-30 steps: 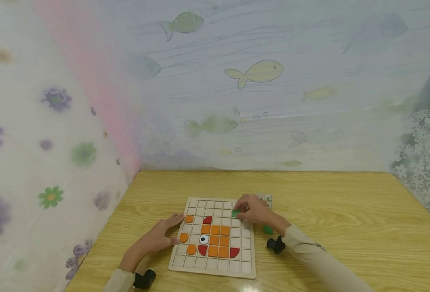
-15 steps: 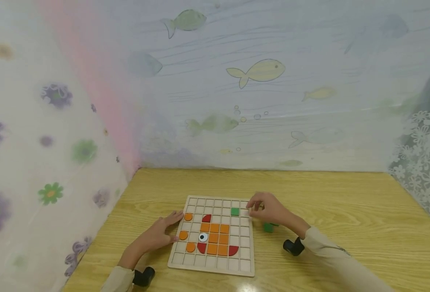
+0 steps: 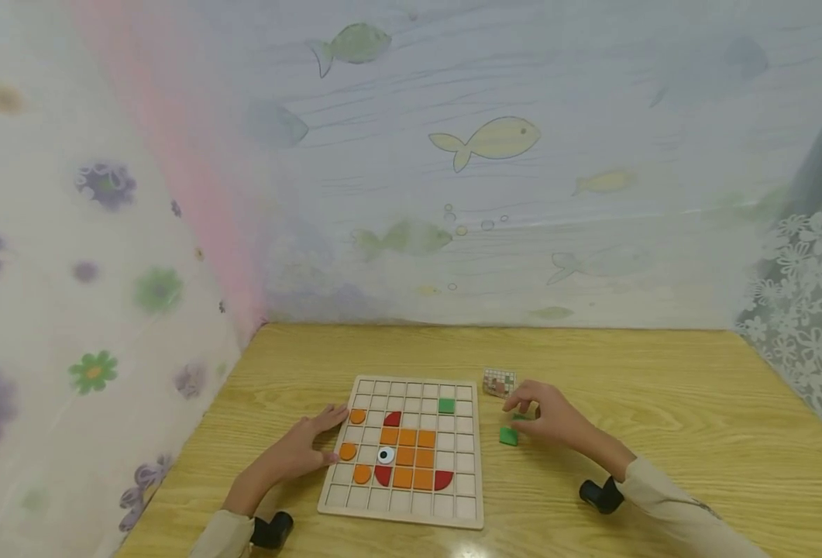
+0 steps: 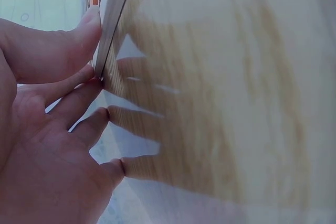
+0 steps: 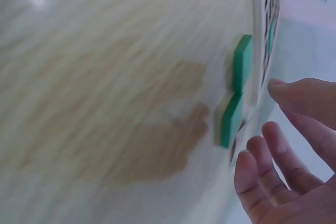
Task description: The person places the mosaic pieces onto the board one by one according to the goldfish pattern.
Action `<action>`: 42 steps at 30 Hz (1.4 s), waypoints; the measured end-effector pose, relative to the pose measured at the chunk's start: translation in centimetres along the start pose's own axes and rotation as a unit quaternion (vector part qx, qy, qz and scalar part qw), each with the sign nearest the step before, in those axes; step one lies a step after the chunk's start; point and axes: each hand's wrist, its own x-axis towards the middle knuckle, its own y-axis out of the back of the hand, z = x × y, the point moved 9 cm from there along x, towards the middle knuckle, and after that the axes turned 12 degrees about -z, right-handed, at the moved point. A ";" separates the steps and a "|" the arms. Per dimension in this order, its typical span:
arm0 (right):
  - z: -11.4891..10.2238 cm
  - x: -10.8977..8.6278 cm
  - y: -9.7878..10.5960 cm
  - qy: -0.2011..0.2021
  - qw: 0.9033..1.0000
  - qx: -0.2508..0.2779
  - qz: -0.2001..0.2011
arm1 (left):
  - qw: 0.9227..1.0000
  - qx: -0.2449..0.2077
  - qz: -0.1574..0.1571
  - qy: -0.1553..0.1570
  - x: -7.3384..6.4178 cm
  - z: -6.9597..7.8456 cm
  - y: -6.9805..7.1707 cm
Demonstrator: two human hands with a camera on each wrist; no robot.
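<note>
A wooden grid board [image 3: 399, 514] lies on the table. Orange squares [image 3: 407, 456], orange discs [image 3: 348, 451], red quarter-round pieces [image 3: 443, 480], a white eye disc [image 3: 386, 455] and one green square tile [image 3: 447, 405] sit in its cells. My left hand [image 3: 297, 452] touches the board's left edge with thumb and fingers, as the left wrist view also shows. Beyond the board's right side, my right hand [image 3: 552, 415] hovers with fingers loosely bent and apart. Close below it are two green pieces [image 5: 242, 64], partly covered by the hand in the head view; nothing is between its fingers.
A small pattern card [image 3: 500, 381] with a printed grid lies behind the green pieces, beside the board's upper right corner. The wooden table [image 3: 634, 372] meets a wall painted with fish at the back. A black camera [image 3: 600, 496] sits at the right wrist.
My right hand has let go of the green tile, which now sits in an upper right cell, and moved right to the loose green pieces. The left hand has stayed at the edge.
</note>
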 end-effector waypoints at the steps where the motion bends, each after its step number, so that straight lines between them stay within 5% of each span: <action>1: 0.2 -0.3 0.1 -0.003 1.000 -0.006 0.002 | 1.000 0.001 0.000 -0.001 0.0 0.0 0.0; 15: 1.5 -2.4 -0.2 -0.039 0.999 -0.005 -0.006 | 1.000 0.006 0.004 -0.003 0.1 -0.6 -0.5; 42: 1.3 -0.8 -0.5 -0.029 1.000 -0.010 -0.002 | 1.000 0.001 0.002 -0.007 0.3 -0.4 -0.3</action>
